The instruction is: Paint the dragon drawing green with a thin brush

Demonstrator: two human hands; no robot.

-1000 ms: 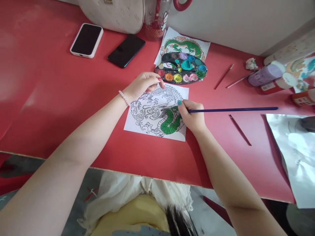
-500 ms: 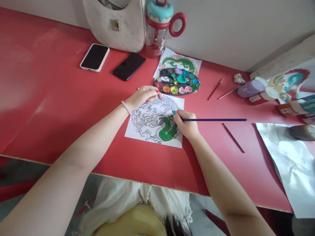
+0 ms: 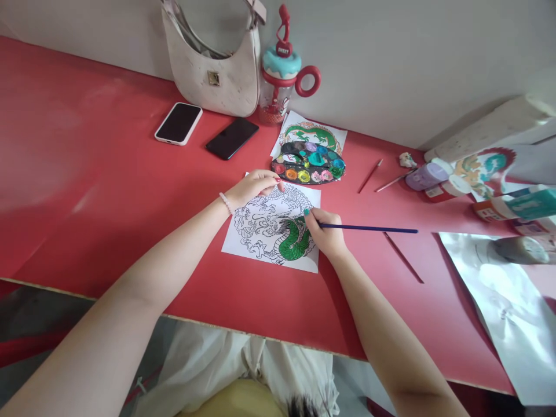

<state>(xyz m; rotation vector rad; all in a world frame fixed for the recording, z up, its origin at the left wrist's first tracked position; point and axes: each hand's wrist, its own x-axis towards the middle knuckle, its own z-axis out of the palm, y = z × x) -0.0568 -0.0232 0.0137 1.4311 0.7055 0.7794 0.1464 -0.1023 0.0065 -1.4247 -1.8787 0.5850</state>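
A white sheet with a black dragon outline point(image 3: 260, 229) lies on the red table point(image 3: 108, 202); part of the dragon is painted green. My right hand point(image 3: 325, 234) is closed around a long blue paintbrush point(image 3: 373, 229), its tip on the green patch and its handle pointing right. My left hand point(image 3: 253, 185) rests with curled fingers on the sheet's upper left edge, pressing it down. Just beyond the sheet sits a dark oval paint palette point(image 3: 308, 164) with several coloured wells, lying on a finished dragon picture point(image 3: 313, 132).
A cream handbag point(image 3: 215, 75), a drinking cup with a red ring handle point(image 3: 280, 81), a white-cased phone point(image 3: 178, 123) and a black phone point(image 3: 231, 138) stand at the back. Two brushes point(image 3: 370, 175), paint tubes point(image 3: 428, 175) and a silver sheet point(image 3: 504, 301) lie at right.
The view has tilted up and pulled back, so the bag and cup show fully. Both hands stay on the dragon sheet; the brush keeps working the green area.
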